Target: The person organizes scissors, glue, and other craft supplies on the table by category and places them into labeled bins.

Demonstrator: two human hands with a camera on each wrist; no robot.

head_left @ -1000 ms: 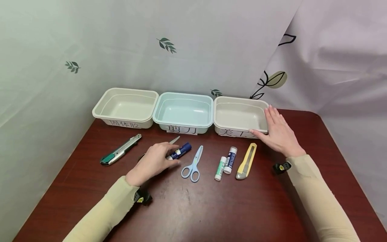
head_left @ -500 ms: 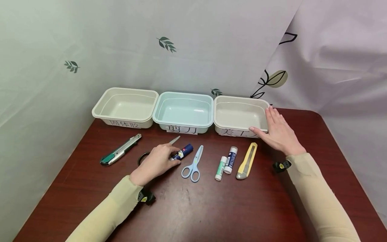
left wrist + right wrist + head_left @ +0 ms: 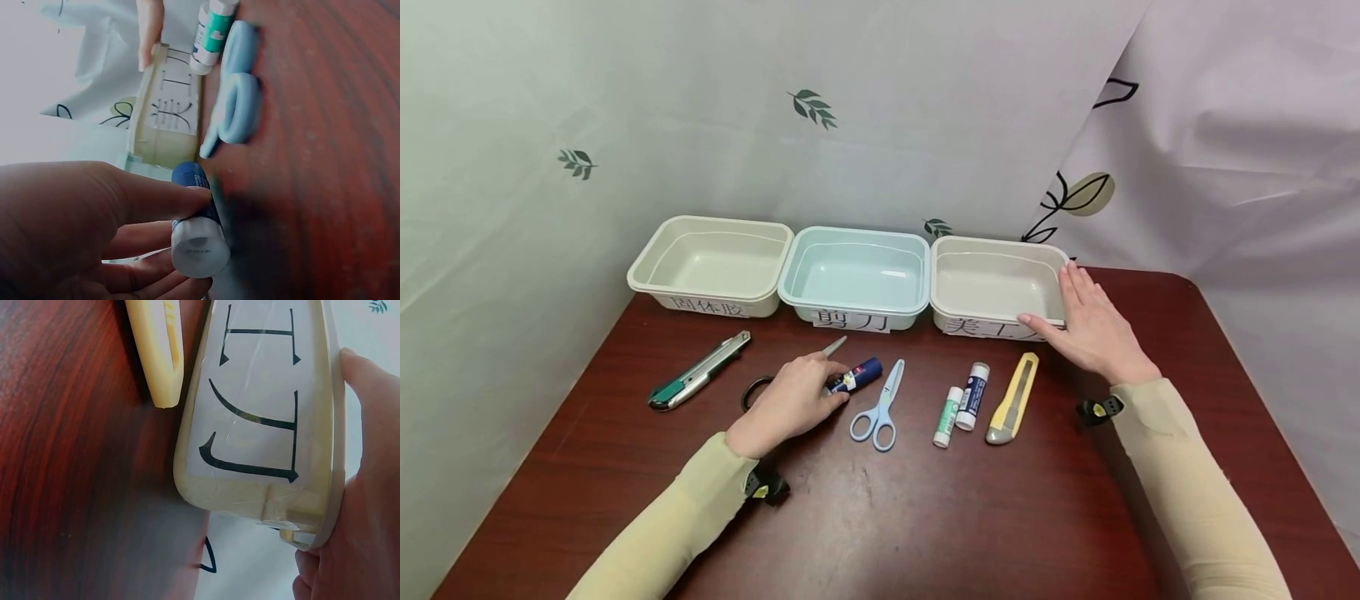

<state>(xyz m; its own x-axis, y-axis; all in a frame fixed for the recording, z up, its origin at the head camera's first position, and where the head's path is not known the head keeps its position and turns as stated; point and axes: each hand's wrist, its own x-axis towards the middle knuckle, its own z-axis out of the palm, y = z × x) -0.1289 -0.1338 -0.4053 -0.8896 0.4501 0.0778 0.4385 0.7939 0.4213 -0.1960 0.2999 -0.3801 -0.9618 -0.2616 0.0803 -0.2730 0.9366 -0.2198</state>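
Note:
My left hand (image 3: pixel 790 398) pinches a dark blue glue stick (image 3: pixel 865 372) between thumb and fingers. In the left wrist view its white end (image 3: pixel 200 253) faces the camera, under the thumb. Partly hidden beneath this hand lies a pair of black-handled scissors (image 3: pixel 835 344), with blade tip and handle loop showing. My right hand (image 3: pixel 1093 329) rests with straight fingers on the right-hand corner of the right beige bin (image 3: pixel 992 287), its thumb at the front rim. The light blue scissors (image 3: pixel 881 408) lie just right of the held glue stick.
A light blue bin (image 3: pixel 850 279) and another beige bin (image 3: pixel 715 258) stand left of the right one, all labelled. On the table lie a green glue stick (image 3: pixel 947 417), another blue glue stick (image 3: pixel 973 397), a yellow utility knife (image 3: pixel 1013 398) and a silver-green utility knife (image 3: pixel 700 372).
My left hand has shifted slightly right with the blue glue stick, showing more of the black scissors' handle loop. My right hand has stayed on the bin.

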